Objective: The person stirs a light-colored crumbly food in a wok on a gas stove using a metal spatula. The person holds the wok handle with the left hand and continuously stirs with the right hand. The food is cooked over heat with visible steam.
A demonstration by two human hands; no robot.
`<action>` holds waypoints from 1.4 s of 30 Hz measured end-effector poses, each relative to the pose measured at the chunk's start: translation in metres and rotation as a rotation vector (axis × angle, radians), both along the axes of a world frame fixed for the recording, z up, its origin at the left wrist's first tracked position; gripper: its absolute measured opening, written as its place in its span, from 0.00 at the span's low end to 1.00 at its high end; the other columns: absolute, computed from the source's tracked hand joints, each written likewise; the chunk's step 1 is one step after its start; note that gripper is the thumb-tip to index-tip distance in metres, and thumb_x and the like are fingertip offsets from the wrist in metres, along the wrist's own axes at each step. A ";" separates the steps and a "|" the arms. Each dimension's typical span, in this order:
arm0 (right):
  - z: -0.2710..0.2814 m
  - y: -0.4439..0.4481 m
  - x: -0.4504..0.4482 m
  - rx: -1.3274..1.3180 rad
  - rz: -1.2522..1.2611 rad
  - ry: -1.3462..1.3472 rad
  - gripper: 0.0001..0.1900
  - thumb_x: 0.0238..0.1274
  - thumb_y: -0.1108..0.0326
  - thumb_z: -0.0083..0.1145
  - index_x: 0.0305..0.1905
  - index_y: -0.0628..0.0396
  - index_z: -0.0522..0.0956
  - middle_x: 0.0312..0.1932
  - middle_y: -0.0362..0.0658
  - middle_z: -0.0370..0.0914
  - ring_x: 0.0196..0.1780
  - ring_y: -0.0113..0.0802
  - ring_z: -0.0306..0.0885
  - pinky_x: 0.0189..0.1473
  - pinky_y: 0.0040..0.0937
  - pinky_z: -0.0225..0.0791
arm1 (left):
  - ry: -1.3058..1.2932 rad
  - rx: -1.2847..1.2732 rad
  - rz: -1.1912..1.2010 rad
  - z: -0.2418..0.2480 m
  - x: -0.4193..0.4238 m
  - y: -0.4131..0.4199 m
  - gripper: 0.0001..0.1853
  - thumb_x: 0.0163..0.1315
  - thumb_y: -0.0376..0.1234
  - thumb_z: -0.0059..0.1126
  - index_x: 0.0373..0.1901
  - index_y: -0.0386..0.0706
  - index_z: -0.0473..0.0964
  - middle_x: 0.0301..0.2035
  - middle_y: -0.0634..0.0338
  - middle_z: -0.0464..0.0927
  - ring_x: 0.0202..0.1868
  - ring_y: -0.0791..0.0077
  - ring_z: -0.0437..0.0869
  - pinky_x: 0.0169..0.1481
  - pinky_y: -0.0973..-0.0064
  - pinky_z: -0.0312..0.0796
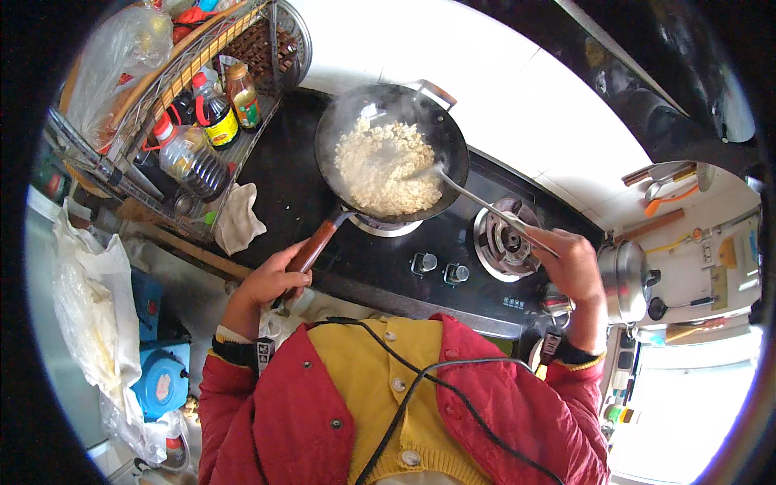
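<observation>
A steaming wok (451, 173) sits over the left burner of a black gas hob, its brown handle pointing down to the left. My left hand (279, 276) is closed around that wooden handle. Pale, crumbly food (388, 176) covers much of the wok's bottom. My right hand (567, 257) grips the long metal handle of a spatula (479, 200), whose blade rests in the food at the right side. The wok's small loop handle (438, 94) is on the far side.
The second burner (510, 239) and two knobs (441, 270) lie beside the wok. A wire rack (136, 115) with sauce bottles (215, 118) stands left, near a white cloth (239, 218). A metal pot (624, 282) is at the right. A range hood (630, 79) hangs upper right.
</observation>
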State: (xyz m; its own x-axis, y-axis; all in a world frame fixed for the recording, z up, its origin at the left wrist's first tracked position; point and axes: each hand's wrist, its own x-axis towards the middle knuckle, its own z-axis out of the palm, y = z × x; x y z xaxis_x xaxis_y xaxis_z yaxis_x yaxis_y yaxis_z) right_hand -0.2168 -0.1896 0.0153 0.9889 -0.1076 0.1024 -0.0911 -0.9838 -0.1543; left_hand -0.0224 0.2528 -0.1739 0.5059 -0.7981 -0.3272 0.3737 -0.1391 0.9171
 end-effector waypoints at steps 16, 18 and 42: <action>-0.125 -0.009 0.081 0.091 -0.081 -0.162 0.16 0.70 0.63 0.49 0.59 0.50 0.77 0.40 0.61 0.82 0.46 0.62 0.81 0.46 0.53 0.73 | -0.014 -0.010 -0.006 0.001 -0.001 -0.001 0.41 0.61 0.28 0.57 0.77 0.44 0.54 0.34 0.64 0.73 0.27 0.81 0.76 0.30 0.79 0.70; -0.141 0.004 0.102 0.238 -0.098 -0.103 0.14 0.72 0.62 0.48 0.55 0.54 0.76 0.39 0.63 0.80 0.46 0.64 0.79 0.46 0.52 0.73 | 0.008 -0.010 -0.020 0.002 -0.001 -0.001 0.41 0.61 0.28 0.57 0.77 0.44 0.53 0.34 0.65 0.72 0.26 0.80 0.75 0.29 0.78 0.70; -0.124 0.032 0.035 0.117 -0.389 0.002 0.21 0.69 0.63 0.54 0.64 0.48 0.75 0.38 0.62 0.81 0.41 0.62 0.81 0.42 0.54 0.73 | 0.017 0.006 -0.230 0.003 -0.011 -0.015 0.48 0.62 0.31 0.62 0.79 0.45 0.41 0.40 0.56 0.77 0.38 0.70 0.83 0.42 0.70 0.80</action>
State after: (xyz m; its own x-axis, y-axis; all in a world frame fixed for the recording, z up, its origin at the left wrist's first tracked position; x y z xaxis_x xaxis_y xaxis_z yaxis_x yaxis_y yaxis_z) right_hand -0.1817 -0.1576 -0.1083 0.8721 -0.4850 0.0657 -0.4538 -0.8516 -0.2624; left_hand -0.0329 0.2381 -0.1704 0.3050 -0.8898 -0.3394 0.3464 -0.2283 0.9099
